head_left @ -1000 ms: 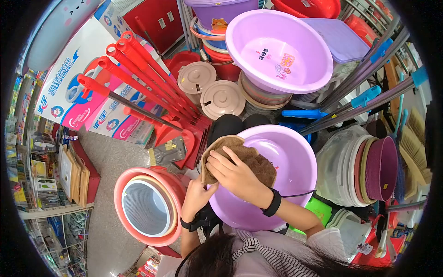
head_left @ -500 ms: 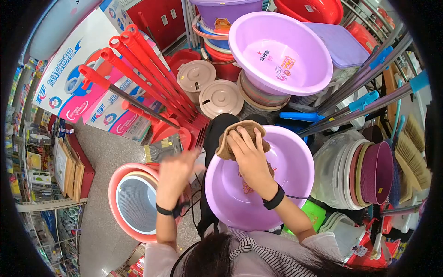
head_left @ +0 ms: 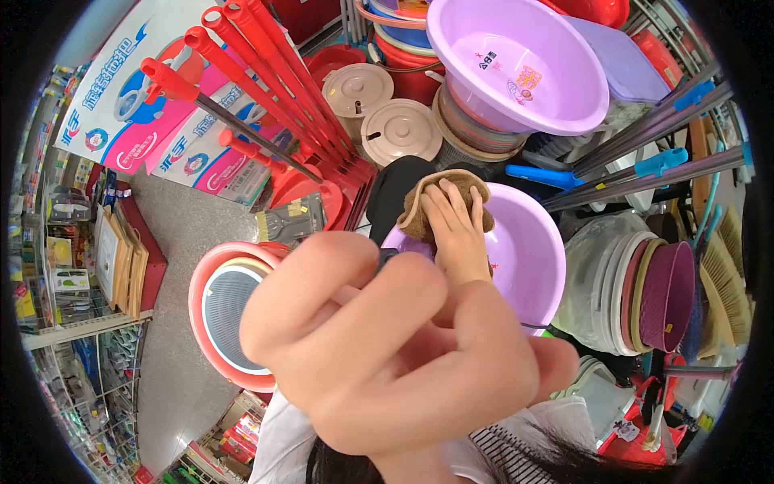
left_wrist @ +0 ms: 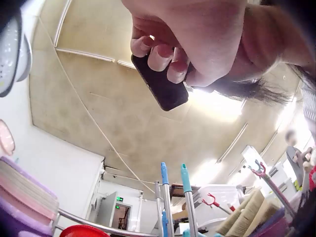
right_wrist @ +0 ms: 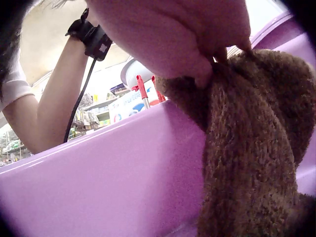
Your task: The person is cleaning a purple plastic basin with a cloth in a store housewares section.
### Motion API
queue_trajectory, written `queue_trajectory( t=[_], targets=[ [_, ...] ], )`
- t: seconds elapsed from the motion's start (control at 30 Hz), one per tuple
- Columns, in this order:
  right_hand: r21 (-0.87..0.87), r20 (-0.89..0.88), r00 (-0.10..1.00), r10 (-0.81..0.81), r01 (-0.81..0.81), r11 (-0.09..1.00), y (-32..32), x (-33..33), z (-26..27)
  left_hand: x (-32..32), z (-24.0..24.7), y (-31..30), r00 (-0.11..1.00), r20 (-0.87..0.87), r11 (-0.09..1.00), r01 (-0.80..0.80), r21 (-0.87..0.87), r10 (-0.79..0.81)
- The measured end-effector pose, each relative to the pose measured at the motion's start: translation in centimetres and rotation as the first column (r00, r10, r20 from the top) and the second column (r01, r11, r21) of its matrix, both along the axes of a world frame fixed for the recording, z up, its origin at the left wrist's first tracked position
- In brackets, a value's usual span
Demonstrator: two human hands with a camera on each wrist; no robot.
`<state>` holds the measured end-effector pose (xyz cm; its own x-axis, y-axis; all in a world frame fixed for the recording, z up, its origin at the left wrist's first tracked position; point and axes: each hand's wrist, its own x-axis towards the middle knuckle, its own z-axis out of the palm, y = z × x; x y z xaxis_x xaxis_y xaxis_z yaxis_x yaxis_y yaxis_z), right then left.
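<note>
My right hand [head_left: 456,230] grips a bunched brown towel [head_left: 416,216] with lighter edging, over the far-left rim of a purple plastic basin [head_left: 532,258]. In the right wrist view the fingertips press into the fuzzy towel [right_wrist: 256,148] as it hangs beside the basin wall [right_wrist: 108,182]. Large and close to the head camera, my left hand [head_left: 387,347] is raised with its fingers curled; no held object shows there. From the left wrist view, those fingers [left_wrist: 160,57] overlap a flat black rectangular thing [left_wrist: 165,94] near the hair.
Nested round baskets [head_left: 234,315] stand on the floor at left, by a scrub brush [head_left: 286,222]. Red-handled dustpans [head_left: 274,81] and mop boxes [head_left: 185,97] rise behind. Two lidded pails [head_left: 401,133], another purple basin [head_left: 516,64], mop poles [head_left: 645,173] and stacked bins [head_left: 637,282] crowd around.
The left hand has let go of the towel, swung left, then risen close to the head camera. The right hand has kept the towel, now bunched at the basin's far-left rim.
</note>
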<state>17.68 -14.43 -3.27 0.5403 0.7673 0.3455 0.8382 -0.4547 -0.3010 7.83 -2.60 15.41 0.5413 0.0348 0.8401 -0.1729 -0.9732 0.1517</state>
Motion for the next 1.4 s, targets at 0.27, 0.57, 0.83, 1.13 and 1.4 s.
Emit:
queue_trajectory(
  t=[0.27, 0.57, 0.83, 1.13, 1.4],
  targets=[
    [0.019, -0.016, 1.000, -0.010, 0.011, 1.000, -0.1, -0.1, 0.5, -0.5, 0.9, 1.1, 0.975, -0.156, 0.987, 0.160, -0.004, -0.159],
    [0.095, -0.049, 0.999, 0.011, -0.006, 0.995, -0.2, -0.3, 1.4, 0.1, 0.7, 0.8, 0.934, -0.178, 0.947, 0.285, -0.149, -0.309],
    [-0.055, -0.065, 0.998, 0.010, -0.013, 0.998, 0.0, 0.2, -0.4, 0.3, -0.3, -1.9, 0.972, -0.008, 0.932, 0.224, -0.287, -0.236],
    [-0.006, -0.070, 0.997, -0.007, 0.007, 1.000, 0.1, 0.1, 0.9, -1.7, 1.1, -1.9, 0.952, -0.018, 0.897, 0.283, -0.340, -0.307],
    [-0.007, -0.047, 0.999, -0.012, 0.012, 1.000, -0.1, 0.0, 0.6, -0.6, 0.9, -3.5, 0.945, -0.003, 0.918, 0.317, -0.240, -0.327]
  ],
)
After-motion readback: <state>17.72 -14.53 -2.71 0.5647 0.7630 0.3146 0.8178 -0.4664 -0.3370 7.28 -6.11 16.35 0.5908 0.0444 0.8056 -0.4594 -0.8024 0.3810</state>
